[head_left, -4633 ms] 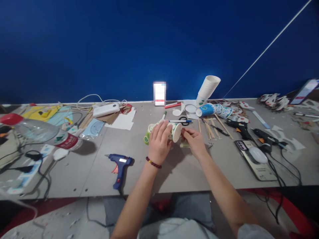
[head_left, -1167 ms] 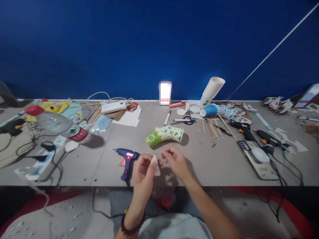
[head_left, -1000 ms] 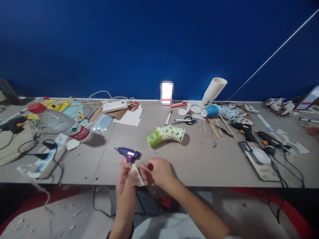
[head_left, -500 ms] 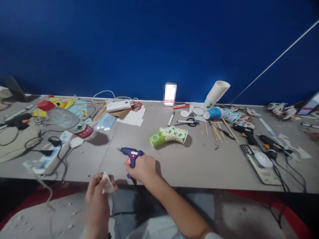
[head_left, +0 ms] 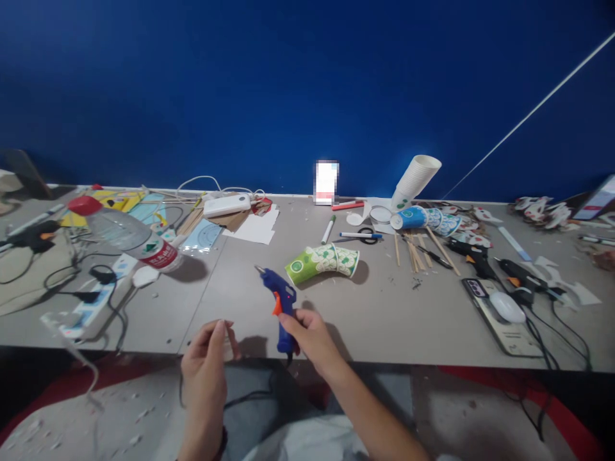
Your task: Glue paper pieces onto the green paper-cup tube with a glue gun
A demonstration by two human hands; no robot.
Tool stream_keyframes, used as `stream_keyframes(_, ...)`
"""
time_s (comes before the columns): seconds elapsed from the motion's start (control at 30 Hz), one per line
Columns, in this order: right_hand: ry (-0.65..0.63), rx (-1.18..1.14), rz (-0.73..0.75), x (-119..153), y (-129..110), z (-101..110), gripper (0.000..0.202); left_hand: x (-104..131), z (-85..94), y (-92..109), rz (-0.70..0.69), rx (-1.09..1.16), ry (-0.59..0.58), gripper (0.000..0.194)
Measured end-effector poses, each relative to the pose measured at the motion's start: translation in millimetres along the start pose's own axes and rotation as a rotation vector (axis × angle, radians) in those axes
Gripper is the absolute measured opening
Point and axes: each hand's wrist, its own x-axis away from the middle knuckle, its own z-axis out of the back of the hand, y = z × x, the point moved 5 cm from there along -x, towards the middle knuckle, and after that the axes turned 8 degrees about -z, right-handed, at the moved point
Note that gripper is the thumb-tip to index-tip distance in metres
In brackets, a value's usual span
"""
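Observation:
My right hand (head_left: 310, 333) is closed around the handle of a blue hot glue gun (head_left: 281, 294). The gun has an orange trigger and a small red light, and its nozzle points up and to the left. Lower left, at the table's front edge, my left hand (head_left: 210, 352) pinches a small white piece of paper (head_left: 227, 351), now mostly hidden by the fingers. Beyond the glue gun two patterned paper cups, joined into a bent green and white shape (head_left: 323, 262), lie on the table.
At left a water bottle (head_left: 127, 235) leans over a power strip (head_left: 98, 301). White paper (head_left: 254, 225), markers and scissors (head_left: 369, 237) lie farther back. Stacked white cups (head_left: 417, 182), blue cups (head_left: 427, 219), wooden sticks, a phone (head_left: 500, 320) and black glue guns (head_left: 523, 276) occupy the right.
My right hand has moved right and turned the glue gun, so its nozzle points more upward. The left hand has shifted right and rotated, hiding most of the white paper piece.

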Motion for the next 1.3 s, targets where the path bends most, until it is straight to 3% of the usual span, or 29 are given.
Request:
stream_keyframes(0.1,-0.014,-0.184,0.015,16.7,-1.8,17.9,0.043,-1.5,-17.8,8.2,-0.046,0.026,-0.026,0.027)
stream_keyframes(0.2,0.05,-0.306,0.073,29.1,1.5,42.8,0.039,-3.5,-38.8,16.0,-0.071,0.1,-0.096,0.023)
stream_keyframes(0.33,0.084,-0.402,0.236,36.8,1.8,77.7,0.035,-5.7,-74.4,24.1,-0.069,0.143,-0.286,0.023)
stream_keyframes(0.5,0.146,-0.261,0.381,43.4,-15.9,114.4,0.03,-6.9,-123.6,37.5,-0.094,0.184,-0.486,0.026)
stream_keyframes(0.7,0.169,-0.163,0.438,38.5,-27.4,134.1,0.036,-1.0,-175.3,40.3,0.018,0.202,-0.742,0.033)
stream_keyframes(0.83,0.173,-0.127,0.523,28.2,-29.1,136.7,0.036,1.7,-187.8,36.4,0.02,0.248,-0.759,0.03)
stream_keyframes(1.1,0.184,-0.151,0.549,25.5,-25.6,141.5,0.026,-0.2,-185.9,23.0,0.028,0.189,-0.71,0.014)
stream_keyframes(1.3,0.125,-0.2,0.561,28.1,-24.5,138.5,0.024,4.7,-190.7,13.6,-0.027,0.152,-0.783,0.023)
